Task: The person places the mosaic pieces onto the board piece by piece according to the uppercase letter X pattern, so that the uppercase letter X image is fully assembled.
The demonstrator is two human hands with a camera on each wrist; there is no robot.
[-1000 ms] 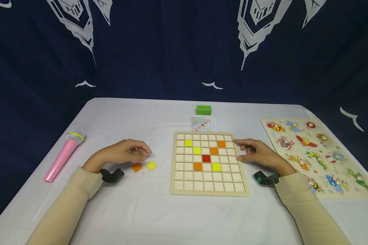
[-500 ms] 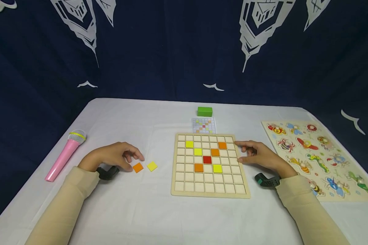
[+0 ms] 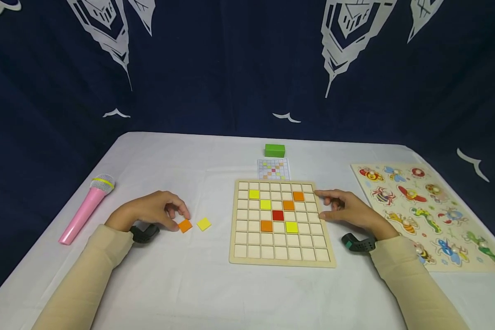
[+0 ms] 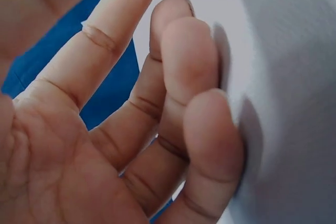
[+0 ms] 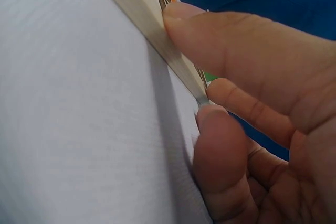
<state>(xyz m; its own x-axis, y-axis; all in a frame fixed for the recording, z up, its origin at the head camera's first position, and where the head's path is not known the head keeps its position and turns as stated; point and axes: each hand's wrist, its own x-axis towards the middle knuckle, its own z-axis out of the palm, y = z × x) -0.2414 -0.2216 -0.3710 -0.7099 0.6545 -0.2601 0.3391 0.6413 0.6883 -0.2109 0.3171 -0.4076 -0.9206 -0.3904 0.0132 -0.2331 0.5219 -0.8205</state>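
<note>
In the head view my left hand point(image 3: 154, 211) is beside a loose orange square tile point(image 3: 184, 226). Its thumb tip lies right at the tile's left corner, and the index finger reaches over the far side. The left wrist view shows the other fingers point(image 4: 191, 61) bent loosely near the white cloth; no tile is visible there. A yellow tile point(image 3: 204, 224) lies just right of the orange one. My right hand point(image 3: 350, 208) rests thumb and index finger on the right edge of a wooden grid board point(image 3: 282, 262). The board bears several yellow and orange tiles and a red tile point(image 3: 277, 215).
Beyond the board lie a small printed pattern card point(image 3: 273, 169) and a green block point(image 3: 274, 151). A pink toy microphone point(image 3: 86, 208) lies at the left. An insect puzzle board point(image 3: 420, 215) lies at the right, partly under the right sleeve point(image 3: 412, 270).
My left hand has drawn back left and come down, its thumb moving from behind the tiles to the orange tile's corner. The right hand stays at the board's edge.
</note>
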